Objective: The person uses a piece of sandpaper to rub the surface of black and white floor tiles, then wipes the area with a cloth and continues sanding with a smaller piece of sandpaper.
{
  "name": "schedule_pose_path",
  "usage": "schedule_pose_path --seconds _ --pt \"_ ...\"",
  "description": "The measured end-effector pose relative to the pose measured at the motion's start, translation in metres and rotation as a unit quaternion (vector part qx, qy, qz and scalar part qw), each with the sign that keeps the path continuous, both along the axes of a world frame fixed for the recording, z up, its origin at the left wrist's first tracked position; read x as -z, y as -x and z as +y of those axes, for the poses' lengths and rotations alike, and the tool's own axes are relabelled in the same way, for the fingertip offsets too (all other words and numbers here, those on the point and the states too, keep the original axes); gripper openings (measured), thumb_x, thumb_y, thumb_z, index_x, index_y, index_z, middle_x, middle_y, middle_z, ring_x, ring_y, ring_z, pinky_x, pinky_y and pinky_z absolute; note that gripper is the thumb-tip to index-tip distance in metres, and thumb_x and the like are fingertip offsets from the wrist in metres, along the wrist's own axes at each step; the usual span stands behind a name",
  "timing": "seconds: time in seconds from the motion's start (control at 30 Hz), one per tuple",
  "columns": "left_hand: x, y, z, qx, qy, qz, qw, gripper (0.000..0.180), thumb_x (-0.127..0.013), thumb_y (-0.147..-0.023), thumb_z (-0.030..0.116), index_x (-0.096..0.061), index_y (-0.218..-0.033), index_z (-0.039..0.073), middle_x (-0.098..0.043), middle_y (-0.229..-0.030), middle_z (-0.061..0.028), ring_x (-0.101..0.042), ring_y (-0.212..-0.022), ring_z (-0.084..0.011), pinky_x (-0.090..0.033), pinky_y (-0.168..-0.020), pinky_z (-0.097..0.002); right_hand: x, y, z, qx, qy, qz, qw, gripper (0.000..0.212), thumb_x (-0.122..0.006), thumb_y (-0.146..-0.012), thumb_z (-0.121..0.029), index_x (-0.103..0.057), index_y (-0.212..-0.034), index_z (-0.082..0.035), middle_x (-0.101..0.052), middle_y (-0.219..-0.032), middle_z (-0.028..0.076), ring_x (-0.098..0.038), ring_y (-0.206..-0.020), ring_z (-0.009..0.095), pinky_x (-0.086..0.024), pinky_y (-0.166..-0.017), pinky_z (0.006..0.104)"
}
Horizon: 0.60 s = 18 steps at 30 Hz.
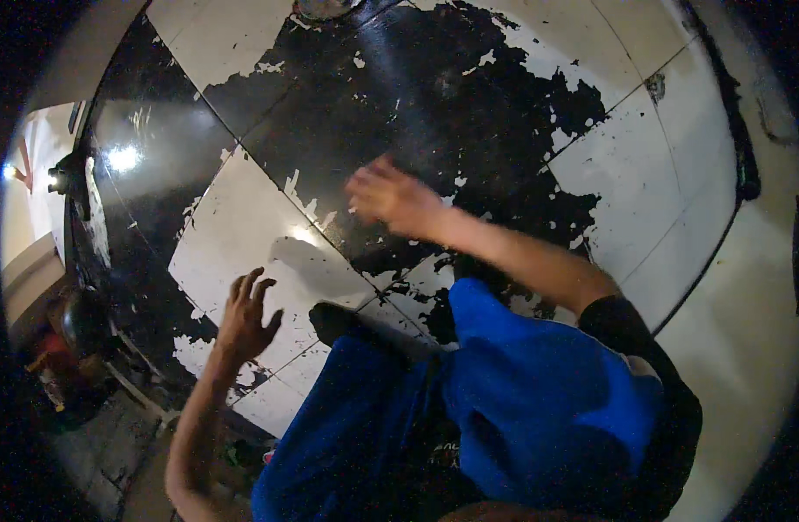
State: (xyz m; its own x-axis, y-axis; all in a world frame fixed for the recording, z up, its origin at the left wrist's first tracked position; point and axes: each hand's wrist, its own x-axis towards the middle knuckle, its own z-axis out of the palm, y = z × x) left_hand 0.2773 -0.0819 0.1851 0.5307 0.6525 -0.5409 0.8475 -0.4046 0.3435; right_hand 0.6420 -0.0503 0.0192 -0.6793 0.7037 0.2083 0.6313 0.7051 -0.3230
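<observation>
My left hand [248, 318] hangs over a white tile, its fingers spread and nothing in them. Farther forward, my right hand [391, 200] reaches across a large black patch [417, 96] on the tiled surface. Motion smears its fingers, and I cannot make out anything in them. The tiled surface [234, 230] is white where the black layer has flaked away, with ragged edges around the patches. Whether either hand touches the surface cannot be told.
My knees in blue trousers [347, 418] are bent below my hands, with a dark shoe [332, 322] in front. A round object [325, 7] is cut off at the far edge. Dark clutter [64, 374] lies at the left, below a bright lamp [55, 180]. A pale wall [748, 287] borders the right.
</observation>
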Motion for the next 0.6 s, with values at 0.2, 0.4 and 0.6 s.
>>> schedule_pose_path --seconds 0.2,0.4,0.6 --pt "0.004 -0.011 0.068 0.068 0.050 0.097 0.992 0.061 -0.070 -0.087 0.030 -0.049 -0.137 0.003 -0.050 -0.138 -0.0243 -0.049 -0.126 -0.0438 -0.047 -0.102 -0.0494 -0.055 -0.159 0.083 0.112 0.084 -0.172 0.975 0.070 -0.057 -0.078 0.007 -0.048 -0.146 -0.006 -0.045 -0.155 0.015 -0.043 -0.142 0.034 -0.040 -0.113 0.0470" --pt "0.074 -0.100 0.075 0.080 -0.081 -0.095 0.989 0.051 -0.062 -0.091 0.024 -0.050 -0.133 -0.003 -0.051 -0.136 -0.0237 -0.050 -0.126 -0.0415 -0.047 -0.102 -0.0515 -0.126 -0.091 0.098 0.054 0.421 -0.233 0.875 0.067 -0.060 -0.076 0.004 -0.059 -0.139 -0.017 -0.070 -0.114 0.023 -0.070 -0.100 0.039 -0.056 -0.090 0.0478" --pt "0.061 -0.138 0.058 0.091 -0.078 -0.212 0.970 0.036 -0.060 -0.093 0.024 -0.055 -0.119 -0.001 -0.058 -0.121 -0.0199 -0.056 -0.114 -0.0391 -0.053 -0.091 -0.0482 -0.114 -0.013 0.076 -0.054 0.449 -0.079 0.888 0.057 -0.066 -0.083 -0.008 -0.056 -0.139 -0.007 -0.069 -0.110 0.028 -0.067 -0.104 0.044 -0.053 -0.092 0.0486"
